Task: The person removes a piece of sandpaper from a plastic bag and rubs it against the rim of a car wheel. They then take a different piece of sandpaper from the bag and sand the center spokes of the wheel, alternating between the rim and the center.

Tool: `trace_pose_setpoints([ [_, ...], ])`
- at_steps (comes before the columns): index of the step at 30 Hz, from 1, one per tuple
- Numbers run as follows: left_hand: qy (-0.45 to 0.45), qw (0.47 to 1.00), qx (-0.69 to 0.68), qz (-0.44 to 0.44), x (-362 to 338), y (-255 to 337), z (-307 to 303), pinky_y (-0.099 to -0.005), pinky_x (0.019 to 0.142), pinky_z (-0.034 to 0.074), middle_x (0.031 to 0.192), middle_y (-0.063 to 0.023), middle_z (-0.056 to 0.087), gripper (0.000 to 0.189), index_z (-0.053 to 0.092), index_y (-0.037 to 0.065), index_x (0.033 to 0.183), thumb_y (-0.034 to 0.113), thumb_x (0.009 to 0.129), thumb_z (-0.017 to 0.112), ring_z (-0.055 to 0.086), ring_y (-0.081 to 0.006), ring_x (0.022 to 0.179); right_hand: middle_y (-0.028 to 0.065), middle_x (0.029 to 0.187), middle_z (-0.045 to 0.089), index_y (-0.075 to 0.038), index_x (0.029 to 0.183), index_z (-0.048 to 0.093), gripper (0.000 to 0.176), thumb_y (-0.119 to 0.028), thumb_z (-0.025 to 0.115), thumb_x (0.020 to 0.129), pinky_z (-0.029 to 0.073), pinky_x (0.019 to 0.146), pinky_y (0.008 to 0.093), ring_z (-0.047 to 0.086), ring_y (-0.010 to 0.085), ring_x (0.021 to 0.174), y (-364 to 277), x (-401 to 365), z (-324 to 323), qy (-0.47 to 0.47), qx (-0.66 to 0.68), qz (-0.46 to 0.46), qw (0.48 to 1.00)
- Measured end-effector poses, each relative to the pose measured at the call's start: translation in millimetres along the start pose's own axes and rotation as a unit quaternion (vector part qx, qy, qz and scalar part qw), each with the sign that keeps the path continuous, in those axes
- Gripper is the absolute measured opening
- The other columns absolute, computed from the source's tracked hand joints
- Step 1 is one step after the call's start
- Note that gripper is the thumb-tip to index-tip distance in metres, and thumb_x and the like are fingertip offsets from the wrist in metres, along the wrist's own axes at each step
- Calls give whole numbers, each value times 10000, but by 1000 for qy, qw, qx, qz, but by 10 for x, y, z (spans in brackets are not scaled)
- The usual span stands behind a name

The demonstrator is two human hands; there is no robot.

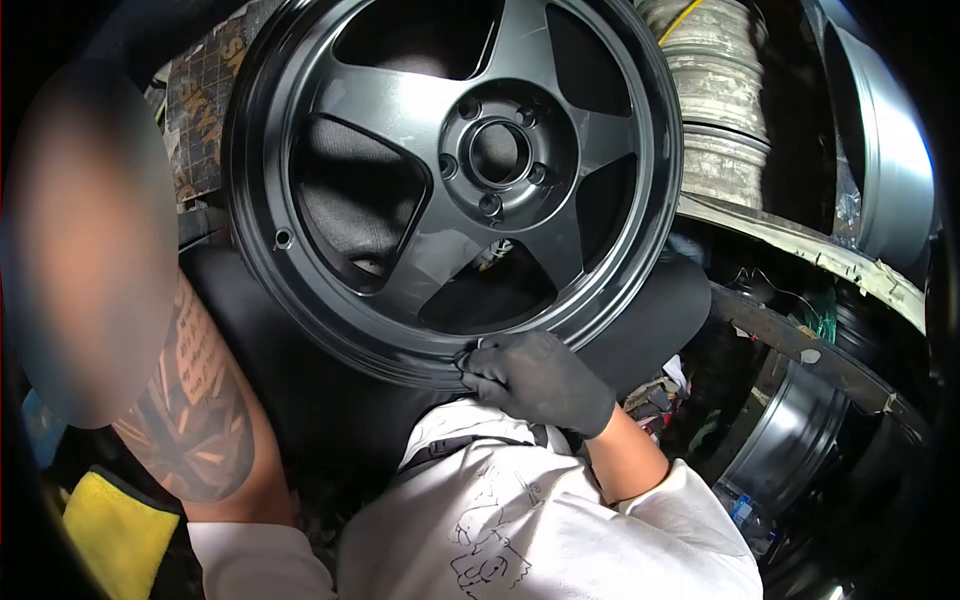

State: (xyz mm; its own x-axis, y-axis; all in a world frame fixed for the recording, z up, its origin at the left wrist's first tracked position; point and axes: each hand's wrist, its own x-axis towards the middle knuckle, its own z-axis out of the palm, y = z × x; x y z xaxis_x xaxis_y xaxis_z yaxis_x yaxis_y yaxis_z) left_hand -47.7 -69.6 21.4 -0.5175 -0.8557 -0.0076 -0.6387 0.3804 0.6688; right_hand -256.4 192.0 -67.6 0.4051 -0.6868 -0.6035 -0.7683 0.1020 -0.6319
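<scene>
A dark grey five-spoke alloy wheel [400, 110] stands tilted on a black cloth [300, 390] over my lap and fills the upper middle of the view. My right hand [535, 380], in a black glove, rests on the lower lip of the rim. Its fingertips pinch a small dark scrap [466, 357] against the lip. My tattooed left forearm [200, 420] rises from the lower left into a blurred patch. My left hand itself is hidden. I wear a white top with a drawing on it [500, 530].
Stacked dirty pale rims [715, 90] stand behind the wheel at the upper right. A silver rim [890, 170] is at the far right and a dark rim [800, 430] at the lower right. A yellow cloth [115, 530] lies at the lower left.
</scene>
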Motion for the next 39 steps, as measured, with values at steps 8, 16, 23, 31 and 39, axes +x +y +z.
trace_pose_setpoints([
  [8,6,999,16,29,-53,-53,22,-288,745,527,893,-113,707,325,709,-11,1118,283,1050,590,653,-138,802,175,823,661,-45,923,684,253,-276,608,992,540,751,486,680,374,802,65,-84,68,21,13,-3,1000],
  [16,8,999,28,22,-73,-23,36,-310,754,537,910,-130,716,315,711,-12,1112,275,1036,605,672,-171,816,151,836,667,-59,899,675,252,-275,599,1004,544,730,480,682,353,776,79,-178,-20,-7,-5,42,999],
  [23,3,998,51,21,-106,-27,58,-330,762,547,925,-144,724,307,713,-13,1107,267,1023,617,689,-199,828,118,832,669,-101,1115,750,230,-242,609,1000,553,742,437,691,316,813,19,-156,21,32,-21,0,999],
  [31,-103,985,3,136,8,-374,578,-336,727,556,900,-130,691,239,682,13,1077,230,979,659,686,-192,791,69,833,693,-150,1126,800,281,-189,821,848,495,719,392,630,249,737,162,65,-480,265,-95,-89,955],
  [39,-204,961,-67,177,123,-87,891,-366,701,527,837,-135,668,257,645,-1,1097,103,875,725,657,-214,708,93,816,682,-107,997,772,168,-220,788,873,517,740,399,658,297,788,361,630,-1325,416,-42,-193,887],
])
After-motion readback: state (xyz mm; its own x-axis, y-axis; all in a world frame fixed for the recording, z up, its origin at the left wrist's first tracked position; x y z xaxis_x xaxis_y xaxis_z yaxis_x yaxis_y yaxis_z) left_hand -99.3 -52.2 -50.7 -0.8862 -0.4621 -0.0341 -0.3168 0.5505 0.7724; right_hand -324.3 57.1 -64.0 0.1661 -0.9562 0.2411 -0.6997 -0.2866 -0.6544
